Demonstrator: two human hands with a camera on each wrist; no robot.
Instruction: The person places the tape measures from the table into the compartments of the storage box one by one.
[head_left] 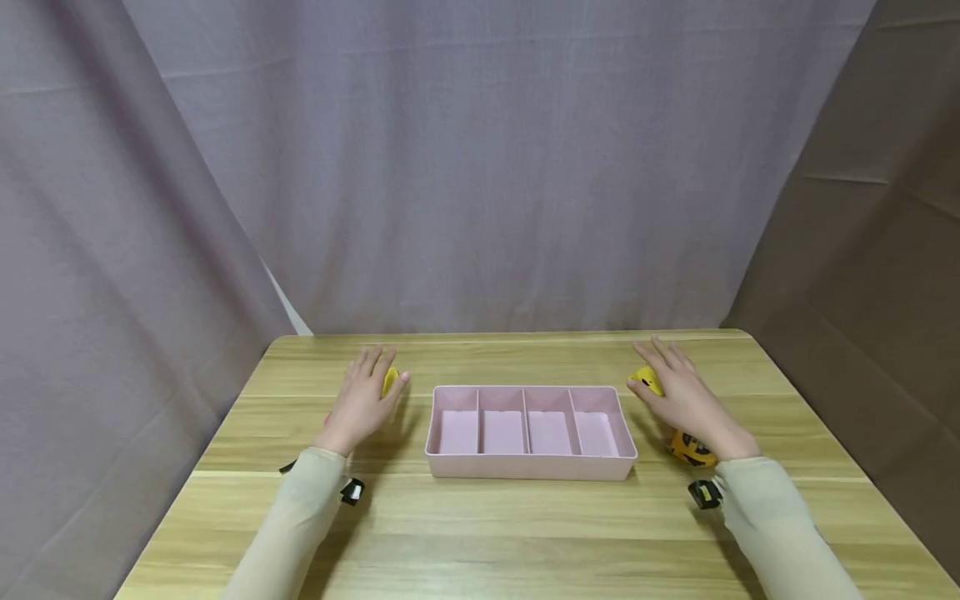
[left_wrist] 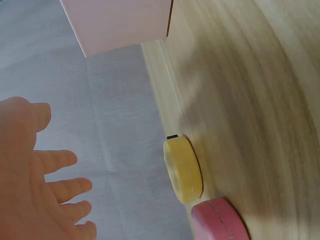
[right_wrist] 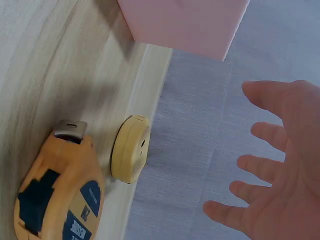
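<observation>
My left hand (head_left: 363, 396) hovers with straight, spread fingers just above a small round yellow tape measure (left_wrist: 183, 170) on the table, left of a pink tray (head_left: 529, 467). A round pink-red tape measure (left_wrist: 220, 222) lies beside the yellow one. On the other side of the tray, my right hand (head_left: 678, 392) is spread over another small yellow round tape measure (right_wrist: 130, 148). A larger orange and black tape measure (right_wrist: 57, 192) lies under the right wrist. Neither hand holds anything.
The pink tray has four compartments with nothing in them and sits mid-table on the wooden top (head_left: 525, 533). Grey cloth (head_left: 480, 167) hangs behind the table and on both sides. The table's far edge lies just past the hands.
</observation>
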